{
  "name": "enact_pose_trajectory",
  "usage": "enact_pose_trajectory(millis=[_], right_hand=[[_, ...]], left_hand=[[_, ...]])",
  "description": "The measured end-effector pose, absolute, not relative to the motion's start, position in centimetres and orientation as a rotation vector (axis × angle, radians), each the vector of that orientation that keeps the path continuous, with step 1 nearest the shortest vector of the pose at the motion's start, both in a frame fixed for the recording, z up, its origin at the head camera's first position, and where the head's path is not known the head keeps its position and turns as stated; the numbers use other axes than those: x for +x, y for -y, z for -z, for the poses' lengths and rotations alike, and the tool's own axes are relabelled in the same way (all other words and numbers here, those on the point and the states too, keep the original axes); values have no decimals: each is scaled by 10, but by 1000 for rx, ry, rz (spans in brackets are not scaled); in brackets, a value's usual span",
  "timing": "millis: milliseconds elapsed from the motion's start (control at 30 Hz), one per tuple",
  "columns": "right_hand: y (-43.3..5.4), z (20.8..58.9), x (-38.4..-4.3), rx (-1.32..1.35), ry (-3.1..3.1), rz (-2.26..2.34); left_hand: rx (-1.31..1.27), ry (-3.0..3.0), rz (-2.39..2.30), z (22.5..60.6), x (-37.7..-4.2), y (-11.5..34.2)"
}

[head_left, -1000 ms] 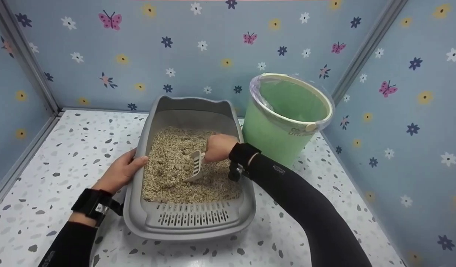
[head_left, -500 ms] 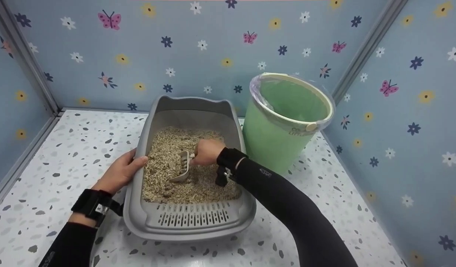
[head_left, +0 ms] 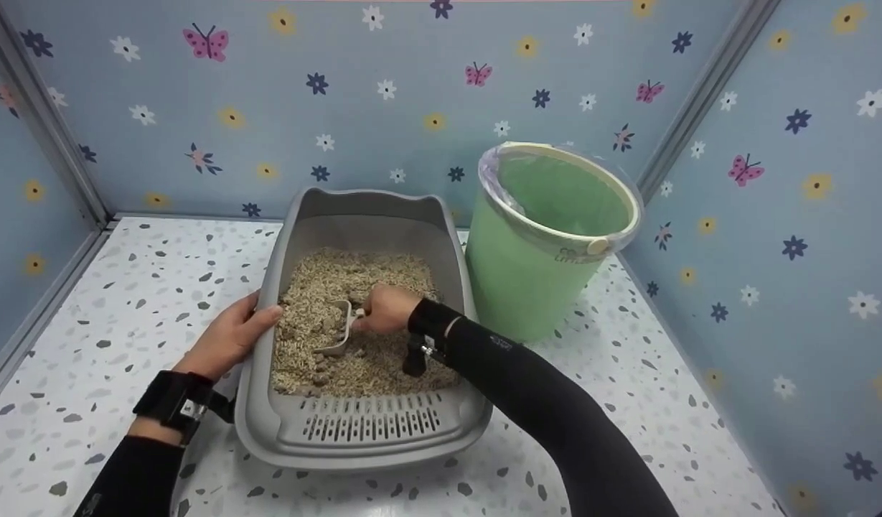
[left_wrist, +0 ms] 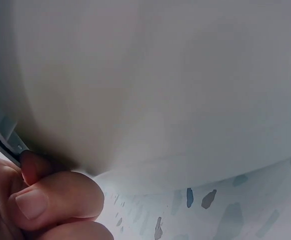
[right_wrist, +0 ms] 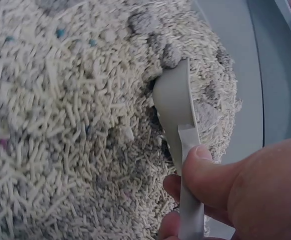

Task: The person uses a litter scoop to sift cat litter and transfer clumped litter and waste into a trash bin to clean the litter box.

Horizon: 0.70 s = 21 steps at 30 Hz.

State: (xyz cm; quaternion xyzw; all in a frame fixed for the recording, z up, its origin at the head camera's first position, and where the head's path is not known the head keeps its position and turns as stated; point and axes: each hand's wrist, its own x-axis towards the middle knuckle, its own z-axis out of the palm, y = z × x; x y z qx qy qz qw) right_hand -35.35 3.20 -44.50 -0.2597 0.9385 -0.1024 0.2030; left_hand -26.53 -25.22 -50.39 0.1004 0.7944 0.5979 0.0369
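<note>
I have the right hand (head_left: 389,309) pinching the pale curved plastic scoop (right_wrist: 176,95) left of centre in beige pelleted litter (head_left: 390,377), the left hand (head_left: 229,336) gripping the grey oblong plastic tray (head_left: 362,454) at left; hard leftward strokes could spill pellets.

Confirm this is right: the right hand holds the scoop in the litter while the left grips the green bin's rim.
No: the head view shows the left hand holding the rim of the gray litter box, not the green bin. The right hand does hold the scoop in the litter.
</note>
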Motion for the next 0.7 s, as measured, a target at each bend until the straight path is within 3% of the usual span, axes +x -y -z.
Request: enact_pose_trajectory(millis=[367,700], right_hand=[[-31,451,-355,-709,-2643,360],[-27,448,-356,-535,-2581,381]], left_hand=[[296,-2439,-1843,504,-264,253],[309,-2455,-1820,504,-266,253]])
